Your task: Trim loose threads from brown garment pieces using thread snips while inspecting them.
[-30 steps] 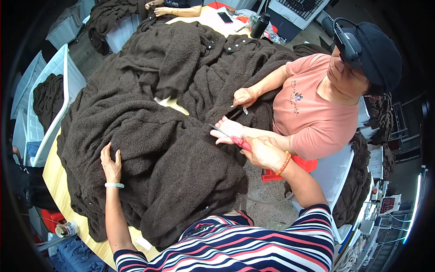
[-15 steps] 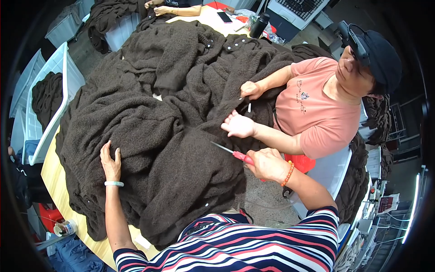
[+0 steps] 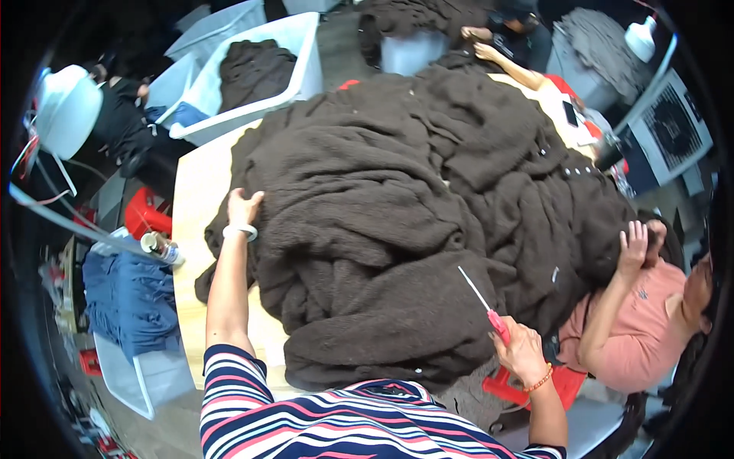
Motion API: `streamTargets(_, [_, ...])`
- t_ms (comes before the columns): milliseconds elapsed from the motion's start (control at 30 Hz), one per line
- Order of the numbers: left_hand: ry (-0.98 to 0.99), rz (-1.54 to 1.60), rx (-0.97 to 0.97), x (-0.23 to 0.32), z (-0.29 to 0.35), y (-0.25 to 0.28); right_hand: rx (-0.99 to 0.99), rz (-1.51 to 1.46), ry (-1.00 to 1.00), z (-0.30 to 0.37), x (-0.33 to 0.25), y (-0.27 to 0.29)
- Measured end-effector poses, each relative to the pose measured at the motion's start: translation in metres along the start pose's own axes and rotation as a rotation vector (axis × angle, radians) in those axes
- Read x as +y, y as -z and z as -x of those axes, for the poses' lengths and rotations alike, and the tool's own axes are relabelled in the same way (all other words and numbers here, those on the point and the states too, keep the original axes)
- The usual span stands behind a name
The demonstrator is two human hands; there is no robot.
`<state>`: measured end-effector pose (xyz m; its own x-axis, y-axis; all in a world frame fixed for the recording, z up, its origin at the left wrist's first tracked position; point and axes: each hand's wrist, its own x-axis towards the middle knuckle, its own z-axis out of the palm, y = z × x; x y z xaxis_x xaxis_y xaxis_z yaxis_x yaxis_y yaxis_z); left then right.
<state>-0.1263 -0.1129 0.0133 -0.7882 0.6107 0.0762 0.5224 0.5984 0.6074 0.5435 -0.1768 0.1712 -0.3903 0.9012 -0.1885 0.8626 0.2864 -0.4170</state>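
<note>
While the left grip (image 3: 244,209) splays against knitwear (image 3: 363,222), the right (image 3: 524,353) clasps a red-handled tool (image 3: 497,322).

Black phone (image 3: 570,114), blue garments (image 3: 130,294), white bulb (image 3: 641,38)

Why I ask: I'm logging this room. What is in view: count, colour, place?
Cloth pile: one, dark brown, centre
Table: one, pale yellow, under the pile
Pointed tool: one, pink handle, in the right hand
Phone: one, black, upper right
Jar: one, whitish, table's left edge
Bins: several, whitish, around the table
Clothes: one heap, blue, left
Seats: at least two, red, left and lower right
Fan: one, black and white, upper right
Lamps: two, white, left and upper right
People: at least three, pink or dark clothes, right, top, left
Shirt: one, striped navy, bottom
Left hand: one, white bracelet, pile's left edge
Right hand: one, orange bracelet, lower right
</note>
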Motion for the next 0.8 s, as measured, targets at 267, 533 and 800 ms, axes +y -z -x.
streamTargets(267, [0.008,-0.089,0.114,0.091,0.025,-0.021,-0.047,0.044,0.155,-0.038,-0.023,0.000])
streamTargets(533, [-0.498,1.190,-0.658,0.234,0.140,0.074,-0.230,-0.003,0.349,-0.062,-0.047,-0.014])
streamTargets(800, [-0.629,1.780,-1.675,0.197,0.302,0.190,-0.118,0.028,0.871,-0.096,-0.025,-0.105])
